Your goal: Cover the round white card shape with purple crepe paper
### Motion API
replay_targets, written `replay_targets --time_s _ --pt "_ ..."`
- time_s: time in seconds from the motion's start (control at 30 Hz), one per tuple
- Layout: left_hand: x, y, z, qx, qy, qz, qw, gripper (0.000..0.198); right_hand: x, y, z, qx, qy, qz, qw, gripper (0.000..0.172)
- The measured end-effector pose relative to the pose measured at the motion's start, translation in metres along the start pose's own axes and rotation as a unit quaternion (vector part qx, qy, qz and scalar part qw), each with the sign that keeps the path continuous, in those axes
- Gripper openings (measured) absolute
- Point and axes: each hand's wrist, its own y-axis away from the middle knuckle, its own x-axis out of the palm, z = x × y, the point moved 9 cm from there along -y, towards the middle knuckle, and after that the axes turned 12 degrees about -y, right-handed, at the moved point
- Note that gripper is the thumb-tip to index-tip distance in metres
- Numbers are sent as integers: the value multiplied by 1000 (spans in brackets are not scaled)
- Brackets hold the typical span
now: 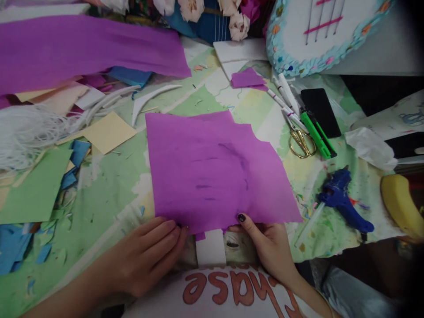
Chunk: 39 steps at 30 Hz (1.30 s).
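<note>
A purple crepe-paper sheet [212,170] lies flat on the table in front of me. My left hand [149,254] rests at its near left corner, fingers together and fingertips tucked at the paper's edge. My right hand [268,243] holds the near edge of the same sheet, thumb on top and fingers underneath. A white strip [211,248] pokes out from under the sheet between my hands.
A long purple crepe roll [82,51] lies at the back left. Paper scraps [39,176] and white strips litter the left. Gold scissors [300,141], a green cutter [318,134], markers, a blue glue gun [342,201] and a banana [399,203] sit on the right.
</note>
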Motion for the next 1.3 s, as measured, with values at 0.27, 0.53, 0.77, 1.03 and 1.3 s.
replay_targets --time_s 0.27,0.53,0.77,1.03,1.3 --pt "-5 -6 -1 17 -3 2 1000 32 -2 2 -5 13 3 5 1000 25" --pt "-7 -11 -2 16 4 -5 1000 33 -2 4 -5 7 2 12 1000 29" --pt "-6 -1 4 -21 5 -5 1000 35 2 0 -3 15 -19 25 999 28" --pt "-4 -17 10 -29 -85 -24 996 30 4 -4 -1 19 -23 13 999 34" --pt "4 -8 10 -24 -37 -14 999 40 5 -4 -2 17 -23 18 999 29"
